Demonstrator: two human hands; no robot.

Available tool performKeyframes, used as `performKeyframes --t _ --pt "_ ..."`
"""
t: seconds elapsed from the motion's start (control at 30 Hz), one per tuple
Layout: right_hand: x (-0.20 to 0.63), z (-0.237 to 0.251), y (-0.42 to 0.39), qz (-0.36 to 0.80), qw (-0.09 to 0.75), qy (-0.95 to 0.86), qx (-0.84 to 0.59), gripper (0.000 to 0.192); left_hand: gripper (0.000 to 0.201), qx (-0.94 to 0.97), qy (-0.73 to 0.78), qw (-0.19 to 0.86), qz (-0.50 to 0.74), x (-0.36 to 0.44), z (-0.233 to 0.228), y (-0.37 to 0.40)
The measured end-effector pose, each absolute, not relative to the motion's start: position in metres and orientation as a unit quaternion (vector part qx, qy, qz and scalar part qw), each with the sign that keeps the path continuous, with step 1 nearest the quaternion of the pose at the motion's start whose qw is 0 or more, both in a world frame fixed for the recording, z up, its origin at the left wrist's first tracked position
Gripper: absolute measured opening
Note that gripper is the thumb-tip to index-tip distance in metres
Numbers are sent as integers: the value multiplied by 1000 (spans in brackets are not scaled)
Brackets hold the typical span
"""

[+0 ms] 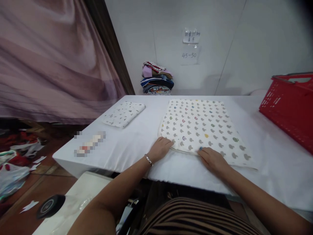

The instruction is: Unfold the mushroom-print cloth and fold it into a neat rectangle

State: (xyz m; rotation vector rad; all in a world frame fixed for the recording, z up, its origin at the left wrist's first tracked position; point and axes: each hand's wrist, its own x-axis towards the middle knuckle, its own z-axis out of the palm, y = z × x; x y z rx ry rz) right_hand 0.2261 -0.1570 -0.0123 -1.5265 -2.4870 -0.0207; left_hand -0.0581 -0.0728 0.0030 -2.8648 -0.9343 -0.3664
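- Left hand (160, 148) is laid palm-down on the near left corner of the patterned cloth (201, 130), fingers spread flat and closed on nothing; a bracelet (148, 160) is seen at the wrist.
- Right hand (212, 160) is pressed flat on the near edge of that cloth, just right of the left one — fingers extended, nothing gripped either.
- Cloth is spread as a folded rectangle on the white table (132, 143), towards the middle, its near edge close to the table's front edge; doubled layers can be made out at that edge (between the two hands).
- Handling, as a judgement: a light, soft, limp fabric is suggested — no stiffness, nothing fragile, and some sliding on the smooth table cover is to be expected.
- Hold is best taken at the near corners or along the layered edge, all layers pinched together, so the fold is not lost.
- A smaller folded cloth (124, 113) is lying well apart to the left — untouched.
- A red basket (288, 104) is set at the right end of the table, and a stack of folded clothes (156, 78) is seen by the far wall.
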Motion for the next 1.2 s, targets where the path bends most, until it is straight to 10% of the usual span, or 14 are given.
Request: performKeyframes --t 0.7,1.2 --pt "225 -11 -154 -8 92 -855 -511 24 19 -946 -274 -58 -162 -46 6 -70" --pt "225 -12 -153 -10 83 -855 -512 25 24 -952 -255 44 -161 -54 -4 -73"
